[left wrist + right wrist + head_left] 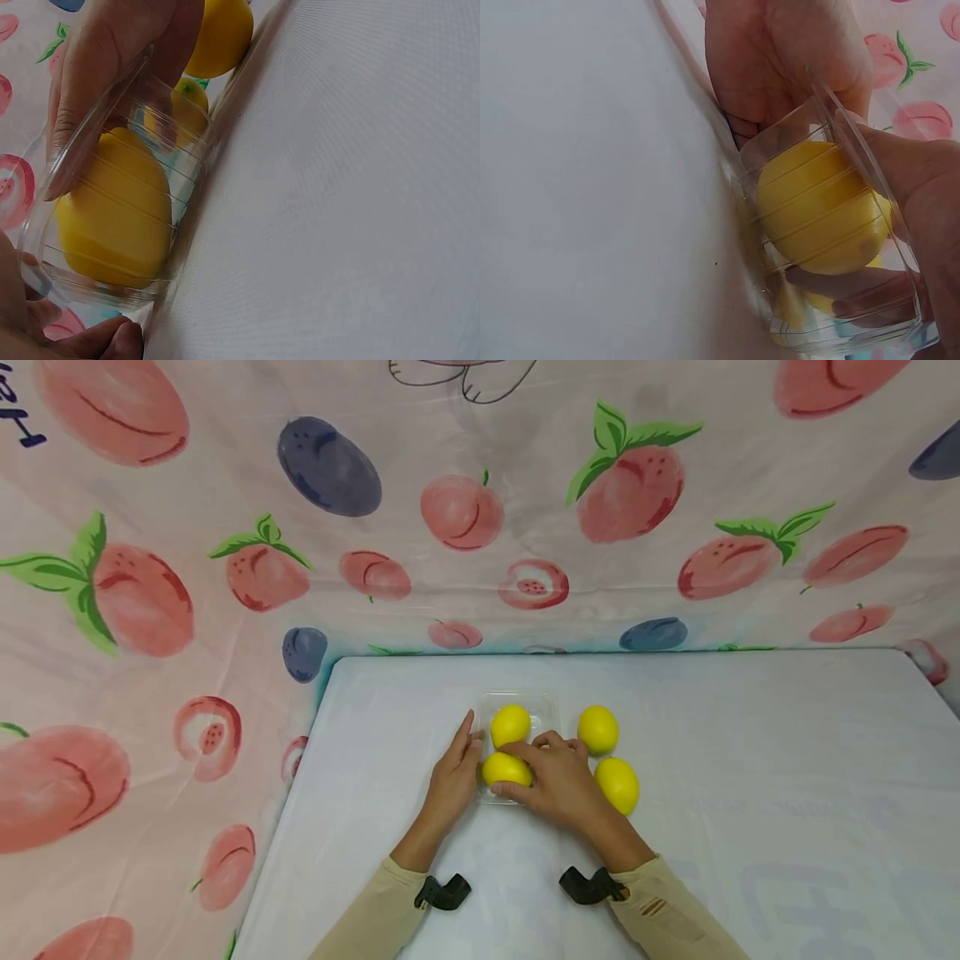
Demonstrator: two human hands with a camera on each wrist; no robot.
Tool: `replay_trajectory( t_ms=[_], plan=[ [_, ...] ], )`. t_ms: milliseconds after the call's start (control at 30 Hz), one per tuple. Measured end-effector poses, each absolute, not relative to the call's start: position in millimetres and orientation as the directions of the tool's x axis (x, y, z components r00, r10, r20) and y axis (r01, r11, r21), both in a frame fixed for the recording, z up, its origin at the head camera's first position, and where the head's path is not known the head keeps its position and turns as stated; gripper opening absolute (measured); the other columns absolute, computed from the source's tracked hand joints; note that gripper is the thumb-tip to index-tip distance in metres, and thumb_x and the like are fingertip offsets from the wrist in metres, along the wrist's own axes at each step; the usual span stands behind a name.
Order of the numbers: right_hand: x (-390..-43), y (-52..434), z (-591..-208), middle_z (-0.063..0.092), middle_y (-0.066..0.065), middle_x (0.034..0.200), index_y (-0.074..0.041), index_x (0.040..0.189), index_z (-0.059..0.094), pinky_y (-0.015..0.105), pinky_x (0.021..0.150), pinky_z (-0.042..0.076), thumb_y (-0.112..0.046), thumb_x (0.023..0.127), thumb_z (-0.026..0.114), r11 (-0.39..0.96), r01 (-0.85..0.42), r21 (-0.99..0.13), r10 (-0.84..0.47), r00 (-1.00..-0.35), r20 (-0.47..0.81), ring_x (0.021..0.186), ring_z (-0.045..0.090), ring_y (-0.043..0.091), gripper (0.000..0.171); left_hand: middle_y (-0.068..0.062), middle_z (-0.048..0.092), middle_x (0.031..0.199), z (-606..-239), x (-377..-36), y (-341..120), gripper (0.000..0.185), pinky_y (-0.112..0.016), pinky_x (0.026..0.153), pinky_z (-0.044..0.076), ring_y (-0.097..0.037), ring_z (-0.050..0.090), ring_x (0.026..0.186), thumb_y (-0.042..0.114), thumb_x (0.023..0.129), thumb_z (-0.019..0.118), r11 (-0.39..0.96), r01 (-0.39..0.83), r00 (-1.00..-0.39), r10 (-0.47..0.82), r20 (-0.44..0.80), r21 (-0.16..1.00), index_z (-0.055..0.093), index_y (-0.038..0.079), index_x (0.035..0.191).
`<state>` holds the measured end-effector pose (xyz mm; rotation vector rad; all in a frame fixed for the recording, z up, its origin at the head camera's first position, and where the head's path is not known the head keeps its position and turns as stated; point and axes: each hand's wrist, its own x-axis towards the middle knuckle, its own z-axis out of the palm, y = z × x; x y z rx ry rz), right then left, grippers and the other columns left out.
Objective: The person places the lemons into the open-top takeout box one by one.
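Observation:
A clear plastic box (pixel 487 796) stands on the white table with two yellow lemons in it. My right hand (pixel 558 781) reaches over its right side and holds the near lemon (pixel 506 769) between thumb and fingers. Through the box wall, the same lemon (pixel 120 214) shows large in the left wrist view. Behind it in the box sits the far lemon (pixel 510 726). Along the box's left side, my left hand (pixel 452 774) rests with its fingers fairly straight, touching the wall. Part of the box is hidden under the right hand.
Two more lemons lie on the table right of the box, one farther back (pixel 597 730) and one beside the right wrist (pixel 617 785). A fruit-print cloth (pixel 450 560) rises behind the table (pixel 750 760) and along its left side.

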<state>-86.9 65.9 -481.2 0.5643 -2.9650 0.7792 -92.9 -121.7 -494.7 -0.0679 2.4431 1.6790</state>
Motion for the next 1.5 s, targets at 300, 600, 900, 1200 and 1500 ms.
replay_trajectory(
  t_ms=[300, 600, 900, 1200, 1500],
  plan=[
    [-86, 67, -480, 0.077, -0.009, 0.098, -0.03, 0.128, 0.072, 0.059, 0.098, 0.034, -0.064, 0.084, 0.073, 0.808, -0.363, -0.464, -0.342, -0.93, 0.132, 0.108, 0.057, 0.019, 0.056, -0.003, 0.053, 0.153, -495, -93, -121, 0.053, -0.052, 0.123, 0.031, -0.024, 0.043, 0.147, 0.038, 0.111, 0.039, 0.366, -0.135, -0.984, 0.063, -0.169, 0.921, 0.025, 0.038, 0.162],
    [-85, 69, -478, 0.077, -0.008, 0.098, -0.03, 0.127, 0.071, 0.06, 0.101, 0.034, -0.063, 0.084, 0.074, 0.802, -0.374, -0.466, -0.338, -0.927, 0.163, 0.11, 0.059, 0.019, 0.054, -0.004, 0.054, 0.152, -493, -93, -120, 0.053, -0.054, 0.124, 0.029, -0.026, 0.043, 0.147, 0.037, 0.111, 0.041, 0.357, -0.131, -0.985, 0.062, -0.164, 0.925, 0.025, 0.038, 0.162],
    [-84, 72, -474, 0.077, -0.006, 0.106, -0.026, 0.126, 0.072, 0.062, 0.103, 0.034, -0.061, 0.084, 0.074, 0.805, -0.367, -0.467, -0.336, -0.93, 0.152, 0.114, 0.059, 0.021, 0.054, -0.004, 0.055, 0.152, -494, -93, -121, 0.053, -0.052, 0.124, 0.03, -0.025, 0.044, 0.147, 0.036, 0.111, 0.041, 0.369, -0.136, -0.985, 0.049, -0.165, 0.919, 0.026, 0.04, 0.161],
    [-85, 80, -463, 0.076, -0.003, 0.118, -0.02, 0.128, 0.07, 0.062, 0.104, 0.035, -0.055, 0.086, 0.077, 0.79, -0.362, -0.494, -0.315, -0.932, 0.18, 0.118, 0.058, 0.024, 0.056, -0.004, 0.055, 0.151, -495, -93, -121, 0.053, -0.052, 0.123, 0.031, -0.025, 0.044, 0.147, 0.036, 0.11, 0.042, 0.367, -0.132, -0.986, 0.048, -0.16, 0.921, 0.027, 0.04, 0.161],
    [-88, 96, -453, 0.075, 0.001, 0.12, -0.015, 0.129, 0.07, 0.059, 0.102, 0.039, -0.048, 0.084, 0.082, 0.751, -0.382, -0.539, -0.269, -0.922, 0.28, 0.114, 0.059, 0.025, 0.057, -0.004, 0.055, 0.151, -495, -93, -121, 0.053, -0.052, 0.124, 0.03, -0.026, 0.043, 0.147, 0.037, 0.11, 0.042, 0.366, -0.142, -0.984, 0.046, -0.17, 0.92, 0.027, 0.04, 0.161]
  ],
)
